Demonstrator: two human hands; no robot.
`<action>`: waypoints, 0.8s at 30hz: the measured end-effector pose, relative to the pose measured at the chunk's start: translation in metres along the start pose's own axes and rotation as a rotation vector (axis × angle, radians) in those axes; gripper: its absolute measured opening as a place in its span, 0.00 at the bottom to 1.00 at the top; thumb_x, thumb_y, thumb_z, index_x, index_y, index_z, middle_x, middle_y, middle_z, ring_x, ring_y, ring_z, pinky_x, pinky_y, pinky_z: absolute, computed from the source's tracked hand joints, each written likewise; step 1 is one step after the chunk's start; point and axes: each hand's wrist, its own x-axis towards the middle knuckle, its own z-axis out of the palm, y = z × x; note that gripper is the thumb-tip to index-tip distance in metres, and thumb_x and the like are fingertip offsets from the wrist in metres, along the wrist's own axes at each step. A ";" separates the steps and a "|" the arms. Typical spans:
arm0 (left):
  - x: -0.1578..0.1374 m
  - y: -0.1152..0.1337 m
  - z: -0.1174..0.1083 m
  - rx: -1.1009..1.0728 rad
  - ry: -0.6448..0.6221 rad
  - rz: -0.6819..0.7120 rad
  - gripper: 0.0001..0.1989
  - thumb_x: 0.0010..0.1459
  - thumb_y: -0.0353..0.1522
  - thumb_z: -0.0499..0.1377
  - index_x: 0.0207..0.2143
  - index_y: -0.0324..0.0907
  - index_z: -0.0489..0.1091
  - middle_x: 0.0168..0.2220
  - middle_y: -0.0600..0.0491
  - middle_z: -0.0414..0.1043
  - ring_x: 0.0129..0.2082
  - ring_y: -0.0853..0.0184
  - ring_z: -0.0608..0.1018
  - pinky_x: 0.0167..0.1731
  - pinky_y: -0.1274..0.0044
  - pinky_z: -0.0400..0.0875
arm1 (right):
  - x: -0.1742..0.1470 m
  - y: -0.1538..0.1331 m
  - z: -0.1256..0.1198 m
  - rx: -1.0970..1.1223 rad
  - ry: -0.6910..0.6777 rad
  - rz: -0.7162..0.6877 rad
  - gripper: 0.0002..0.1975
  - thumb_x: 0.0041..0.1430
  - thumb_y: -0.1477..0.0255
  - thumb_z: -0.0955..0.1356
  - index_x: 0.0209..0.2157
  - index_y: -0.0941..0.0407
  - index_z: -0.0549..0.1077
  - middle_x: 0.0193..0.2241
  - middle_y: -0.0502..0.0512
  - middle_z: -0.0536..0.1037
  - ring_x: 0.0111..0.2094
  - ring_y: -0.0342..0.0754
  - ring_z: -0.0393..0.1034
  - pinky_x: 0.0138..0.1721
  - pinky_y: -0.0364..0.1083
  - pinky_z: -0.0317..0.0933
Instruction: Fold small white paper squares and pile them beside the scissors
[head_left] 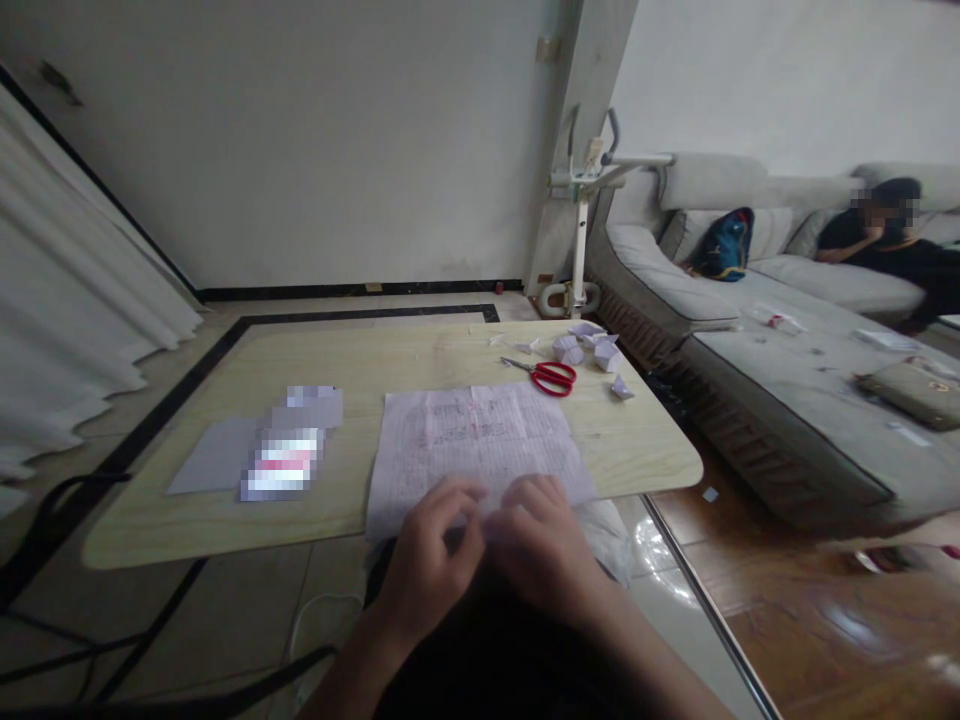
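Note:
A large, creased sheet of paper (469, 430) with printed lines and writing lies on the table, its near edge hanging over the table's front. My left hand (439, 545) is curled at that near edge, thumb and forefinger pinching the paper. Close beside it, my right hand (544, 545) has its fingers bent over the same edge, slightly blurred. The exact grip of the right fingertips is hidden. Beyond the sheet's far right corner rest red-handled scissors (553, 378), blades pointing left. Several folded paper pieces (568, 349) lie behind and right of them.
On the left of the light wooden table (352, 350) are a white paper sheet (206, 460) and a blurred-out flat object (289, 455). A grey sofa (780, 370) with a backpack (726, 245) and a seated person (885, 235) stands to the right. White curtains (67, 260) hang at left.

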 end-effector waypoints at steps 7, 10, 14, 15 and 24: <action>-0.002 0.001 0.001 0.040 -0.028 0.049 0.08 0.59 0.23 0.55 0.31 0.43 0.68 0.40 0.50 0.74 0.42 0.62 0.76 0.42 0.71 0.71 | 0.000 -0.004 -0.004 0.026 -0.081 0.045 0.07 0.53 0.80 0.64 0.33 0.56 0.71 0.31 0.54 0.69 0.34 0.51 0.60 0.34 0.50 0.55; -0.003 0.002 0.002 0.018 -0.008 0.041 0.08 0.60 0.24 0.54 0.31 0.43 0.67 0.38 0.51 0.75 0.40 0.63 0.77 0.39 0.73 0.72 | 0.000 -0.004 -0.003 0.041 -0.056 0.046 0.06 0.53 0.79 0.65 0.33 0.56 0.70 0.31 0.54 0.69 0.34 0.51 0.61 0.35 0.50 0.55; -0.003 0.001 0.001 -0.001 0.043 0.046 0.08 0.61 0.25 0.54 0.30 0.44 0.67 0.37 0.52 0.75 0.39 0.64 0.77 0.39 0.74 0.72 | -0.001 -0.003 0.000 0.032 0.033 0.025 0.07 0.55 0.79 0.66 0.35 0.55 0.71 0.31 0.54 0.71 0.34 0.50 0.63 0.34 0.49 0.56; -0.004 0.001 0.001 -0.004 0.045 0.050 0.08 0.61 0.26 0.54 0.29 0.44 0.67 0.36 0.52 0.76 0.38 0.64 0.78 0.39 0.75 0.72 | -0.001 -0.003 0.000 0.032 0.055 0.016 0.07 0.55 0.79 0.66 0.35 0.54 0.72 0.31 0.53 0.71 0.34 0.50 0.63 0.34 0.49 0.56; -0.004 0.003 -0.001 -0.040 0.027 0.031 0.08 0.63 0.27 0.54 0.32 0.44 0.69 0.35 0.54 0.76 0.37 0.66 0.78 0.38 0.76 0.71 | 0.000 -0.005 -0.001 0.050 0.117 0.000 0.05 0.57 0.79 0.67 0.34 0.54 0.72 0.30 0.53 0.71 0.34 0.50 0.65 0.35 0.49 0.58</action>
